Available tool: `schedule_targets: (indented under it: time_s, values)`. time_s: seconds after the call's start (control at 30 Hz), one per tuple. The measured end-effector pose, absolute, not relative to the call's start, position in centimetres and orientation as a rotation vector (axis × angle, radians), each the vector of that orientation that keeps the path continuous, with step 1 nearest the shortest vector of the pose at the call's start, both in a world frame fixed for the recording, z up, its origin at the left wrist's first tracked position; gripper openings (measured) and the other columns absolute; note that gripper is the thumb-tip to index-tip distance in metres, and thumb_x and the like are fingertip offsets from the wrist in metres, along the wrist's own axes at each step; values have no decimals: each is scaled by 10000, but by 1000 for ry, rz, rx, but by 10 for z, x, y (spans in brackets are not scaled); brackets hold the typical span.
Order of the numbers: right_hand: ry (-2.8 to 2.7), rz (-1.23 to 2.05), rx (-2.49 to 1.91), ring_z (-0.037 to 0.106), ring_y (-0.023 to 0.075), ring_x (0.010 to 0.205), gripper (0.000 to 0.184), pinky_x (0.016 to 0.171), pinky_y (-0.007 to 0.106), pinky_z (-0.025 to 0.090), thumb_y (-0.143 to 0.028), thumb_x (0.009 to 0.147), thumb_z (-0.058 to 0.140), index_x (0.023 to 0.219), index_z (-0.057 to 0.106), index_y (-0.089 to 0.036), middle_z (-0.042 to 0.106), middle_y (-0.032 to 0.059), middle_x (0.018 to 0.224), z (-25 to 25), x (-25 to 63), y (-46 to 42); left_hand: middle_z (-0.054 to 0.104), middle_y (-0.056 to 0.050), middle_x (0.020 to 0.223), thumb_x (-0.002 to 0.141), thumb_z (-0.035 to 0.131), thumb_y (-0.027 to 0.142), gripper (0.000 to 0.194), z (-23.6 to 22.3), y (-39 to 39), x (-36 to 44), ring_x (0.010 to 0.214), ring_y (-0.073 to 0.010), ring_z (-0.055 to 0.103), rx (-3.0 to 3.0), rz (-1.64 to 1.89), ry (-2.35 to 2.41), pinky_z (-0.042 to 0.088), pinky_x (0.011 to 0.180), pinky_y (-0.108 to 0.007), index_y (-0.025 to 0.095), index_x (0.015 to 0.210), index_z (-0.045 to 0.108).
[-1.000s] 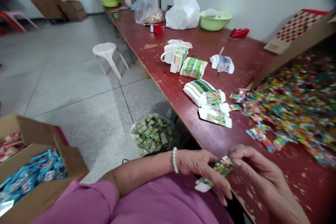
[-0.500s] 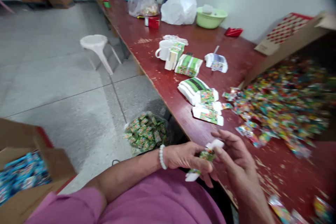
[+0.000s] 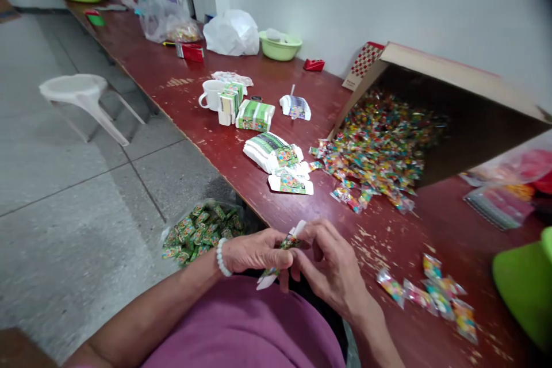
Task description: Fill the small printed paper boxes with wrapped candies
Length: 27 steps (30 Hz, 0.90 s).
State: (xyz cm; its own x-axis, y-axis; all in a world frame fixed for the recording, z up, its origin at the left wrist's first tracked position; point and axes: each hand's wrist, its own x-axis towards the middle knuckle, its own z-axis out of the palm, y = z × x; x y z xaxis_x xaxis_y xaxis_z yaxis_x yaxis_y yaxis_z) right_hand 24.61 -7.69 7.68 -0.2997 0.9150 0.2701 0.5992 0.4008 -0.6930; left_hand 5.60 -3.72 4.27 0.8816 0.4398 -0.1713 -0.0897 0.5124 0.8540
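Note:
Both hands meet at the table's near edge over my lap and pinch a small green printed carton (image 3: 285, 243) with white flaps. My left hand (image 3: 252, 251), a white bead bracelet on its wrist, grips the carton from the left. My right hand (image 3: 330, 259) closes on it from the right, fingers curled round its top. A few flat unfolded cartons (image 3: 290, 183) lie just beyond my hands, with a stack of them (image 3: 263, 148) behind. Several loose candy packets (image 3: 431, 290) lie to the right of my right hand.
A tipped cardboard box (image 3: 466, 109) spills a heap of colourful candies (image 3: 375, 149) onto the red wooden table (image 3: 207, 132). A white mug (image 3: 210, 94), green bowl (image 3: 280, 46) and plastic bags stand further back. A bag of finished green cartons (image 3: 194, 230) and a white stool (image 3: 77, 98) are on the floor.
The view has swung right, revealing the whole tipped box and loose candies at the right; the cardboard boxes at left left the view. Both hands keep hold of the carton, turning it slightly.

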Motion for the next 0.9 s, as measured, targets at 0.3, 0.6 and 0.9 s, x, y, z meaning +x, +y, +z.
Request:
schedule_targets:
  time_s: [0.3,0.6,0.9]
  values:
    - [-1825,1171,-1273,559,106,581,104,541,219,422,-162,831,627,894,565,-217,640,-31,724,74,262,-80,703,-47,732,683,742,668,572,34,-34,62,559,-151,636,1037,166,344,458,574,-239,132,874,687]
    - [-1805,1381,-1133,592,104,625,307,541,212,439,-107,821,587,1084,491,-234,671,-3,898,79,265,-80,685,-34,697,668,790,596,513,31,-29,58,532,-144,604,1060,92,364,477,562,-241,140,872,672]
    - [-2157,1256,-1118,642,199,799,955,681,301,516,-170,728,708,1539,218,-284,697,33,995,86,254,-81,684,-12,769,671,837,456,428,44,-26,62,723,-158,613,1163,178,341,496,706,-252,155,954,726]
